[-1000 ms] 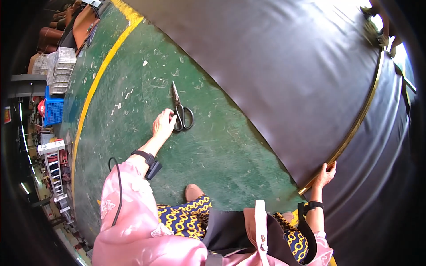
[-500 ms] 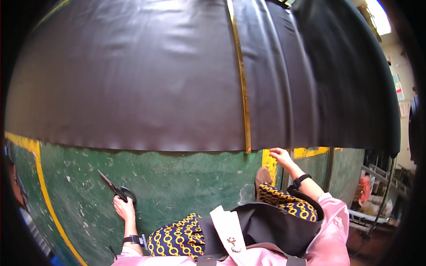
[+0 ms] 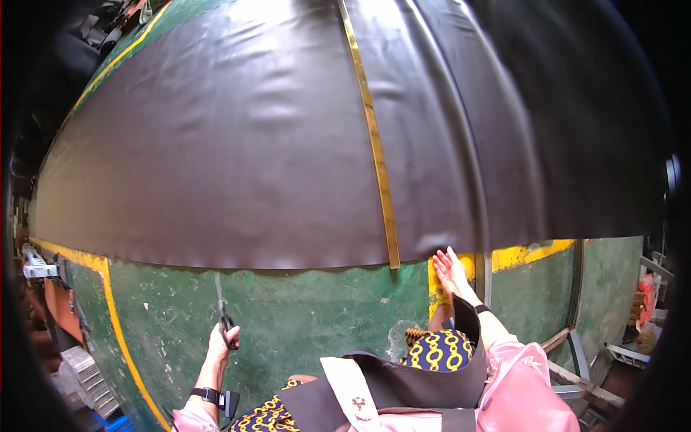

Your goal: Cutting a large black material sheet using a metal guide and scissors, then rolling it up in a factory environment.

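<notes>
A pair of black-handled scissors [image 3: 222,314] is in my left hand [image 3: 222,338], over the green floor, with the blades pointing away from me just short of the sheet's near edge. The wide dark brown sheet [image 3: 273,173], smooth and leather-like, spreads ahead of me. My right hand [image 3: 451,273] is palm up, its fingers stretched out at the sheet's near edge; whether they touch its underside I cannot tell. Left of that hand, a long brass-coloured flat bar [image 3: 376,155] lies across the sheet, its near end jutting slightly past the edge.
Yellow lines [image 3: 119,338] run along the green floor [image 3: 317,317]. Raised folds [image 3: 468,144] cross the sheet to the right of the bar. A metal frame [image 3: 576,360] stands at the lower right. Stacked pale material [image 3: 90,381] sits at the lower left.
My left hand has swung the scissors toward the sheet, blades now pointing straight ahead. My right hand has turned palm up and its fingers have straightened. The view has shifted.
</notes>
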`<state>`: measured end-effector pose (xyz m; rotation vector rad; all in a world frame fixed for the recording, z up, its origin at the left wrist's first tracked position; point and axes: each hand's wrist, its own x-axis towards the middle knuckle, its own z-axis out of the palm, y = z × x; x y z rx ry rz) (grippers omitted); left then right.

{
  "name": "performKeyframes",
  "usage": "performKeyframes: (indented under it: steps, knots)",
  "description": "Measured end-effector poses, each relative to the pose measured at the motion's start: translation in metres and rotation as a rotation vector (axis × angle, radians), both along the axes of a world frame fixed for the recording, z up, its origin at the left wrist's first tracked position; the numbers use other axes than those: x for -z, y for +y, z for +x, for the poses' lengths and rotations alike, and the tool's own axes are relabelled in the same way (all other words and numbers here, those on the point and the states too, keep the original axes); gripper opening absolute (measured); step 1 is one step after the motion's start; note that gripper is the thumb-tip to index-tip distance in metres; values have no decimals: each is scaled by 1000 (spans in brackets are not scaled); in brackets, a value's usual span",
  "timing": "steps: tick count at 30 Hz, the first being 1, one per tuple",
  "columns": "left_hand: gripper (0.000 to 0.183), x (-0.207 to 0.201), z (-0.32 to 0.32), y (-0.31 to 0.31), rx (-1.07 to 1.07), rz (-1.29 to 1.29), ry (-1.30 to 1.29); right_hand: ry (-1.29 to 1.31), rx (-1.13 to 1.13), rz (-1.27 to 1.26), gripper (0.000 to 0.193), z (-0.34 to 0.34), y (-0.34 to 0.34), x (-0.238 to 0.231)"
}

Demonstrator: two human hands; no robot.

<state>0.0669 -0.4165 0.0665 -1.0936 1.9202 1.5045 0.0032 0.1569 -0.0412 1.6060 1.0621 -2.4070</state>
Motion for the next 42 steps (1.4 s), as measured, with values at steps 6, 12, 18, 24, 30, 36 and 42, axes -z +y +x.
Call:
performKeyframes:
  steps: [6, 12, 18, 24, 30, 36, 42]
  knots:
    - [26, -62, -77, 129, 547, 164, -66, 57, 147, -65, 25, -20, 2, -4]
    - [40, -33, -107, 253, 811, 502, -191, 138, -267, 489, 32, -36, 19, -7]
    - [58, 4, -49, 331, 644, 892, -291, 126, -293, 280, 30, -75, 5, -23]
    - [64, 12, -12, 393, 321, 1021, -267, 106, -274, 264, 29, -64, 13, -11]
    - [71, 53, -17, 404, 261, 987, -170, 138, -194, 312, 20, -41, 13, 0]
    - [75, 61, -41, 405, 308, 886, -135, 137, -136, 205, 18, -22, 11, 11]
    - [71, 67, -38, 404, 316, 881, -120, 121, -588, 131, 43, -28, -14, -7]
